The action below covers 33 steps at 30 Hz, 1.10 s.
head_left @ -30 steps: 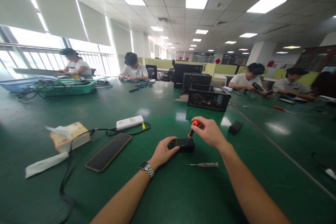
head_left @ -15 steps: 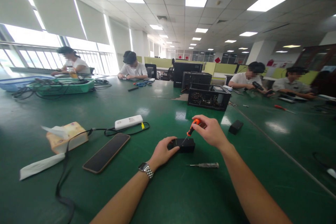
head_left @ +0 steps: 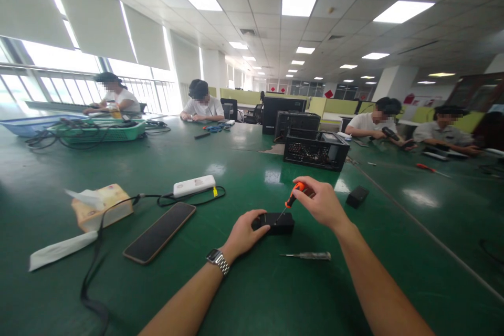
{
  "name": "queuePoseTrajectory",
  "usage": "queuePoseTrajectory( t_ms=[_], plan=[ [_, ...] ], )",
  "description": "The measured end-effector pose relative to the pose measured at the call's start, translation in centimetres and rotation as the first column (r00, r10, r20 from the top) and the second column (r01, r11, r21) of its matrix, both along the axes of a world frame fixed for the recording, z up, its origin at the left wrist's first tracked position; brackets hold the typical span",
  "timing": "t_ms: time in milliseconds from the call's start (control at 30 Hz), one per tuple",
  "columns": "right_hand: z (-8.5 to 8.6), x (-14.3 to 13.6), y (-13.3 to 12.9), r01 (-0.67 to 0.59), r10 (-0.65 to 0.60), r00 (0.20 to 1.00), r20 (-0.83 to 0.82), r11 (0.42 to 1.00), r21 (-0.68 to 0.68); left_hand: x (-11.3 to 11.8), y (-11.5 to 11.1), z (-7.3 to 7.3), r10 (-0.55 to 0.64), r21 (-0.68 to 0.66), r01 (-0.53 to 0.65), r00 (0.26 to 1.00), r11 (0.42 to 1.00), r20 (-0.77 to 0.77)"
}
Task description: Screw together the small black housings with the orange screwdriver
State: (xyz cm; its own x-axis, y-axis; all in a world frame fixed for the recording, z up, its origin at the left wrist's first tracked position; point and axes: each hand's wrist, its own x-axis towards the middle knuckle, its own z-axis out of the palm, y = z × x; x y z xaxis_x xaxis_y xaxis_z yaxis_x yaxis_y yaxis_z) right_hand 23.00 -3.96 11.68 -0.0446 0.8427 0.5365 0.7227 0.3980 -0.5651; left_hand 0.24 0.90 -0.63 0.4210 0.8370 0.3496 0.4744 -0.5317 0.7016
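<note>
While the left hand (head_left: 244, 232) has its grip on a black box (head_left: 285, 224) in the lower centre of the frame, the right hand (head_left: 321, 202) holds a screwdriver (head_left: 291, 199), its tip at the box's top.

A glossy green surface (head_left: 252, 294) is carrying a black box (head_left: 284, 227), with a clear-handled screwdriver (head_left: 313, 255) lying before it and another black block (head_left: 357, 196) resting to the right. Leftward, a smartphone (head_left: 160, 232), a tissue pack (head_left: 118, 210) and a white device (head_left: 193, 185) are lying, while a computer case (head_left: 315, 152) and a green basket (head_left: 106, 135) are sitting farther back.
</note>
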Motion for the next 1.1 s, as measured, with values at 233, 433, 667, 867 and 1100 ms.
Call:
queuePoseTrajectory(
  t_ms=[233,433,667,867,1100],
  plan=[
    [-0.1,-0.1,0.1,-0.005,0.008,0.998,0.061,0.999,-0.037,0.0,-0.1,0.3,-0.008,0.007,0.008,1.000,1.000,-0.009],
    [-0.1,-0.4,-0.2,-0.031,0.031,0.999,0.033,0.999,-0.019,0.0,-0.1,0.2,-0.008,0.015,0.009,1.000,1.000,-0.023],
    [0.3,-0.1,-0.4,-0.023,0.023,0.999,0.025,1.000,-0.009,-0.2,-0.1,0.5,-0.002,0.105,0.022,0.981,0.994,-0.194],
    [0.1,-0.1,-0.3,-0.021,0.021,0.999,0.038,1.000,0.001,0.2,-1.0,2.7,0.033,0.379,0.174,0.877,0.909,-0.480],
    [-0.1,0.2,-0.1,-0.034,0.039,0.992,0.124,0.999,-0.039,1.3,-1.6,4.3,0.021,0.527,0.415,0.770,0.742,-0.638]
  ],
)
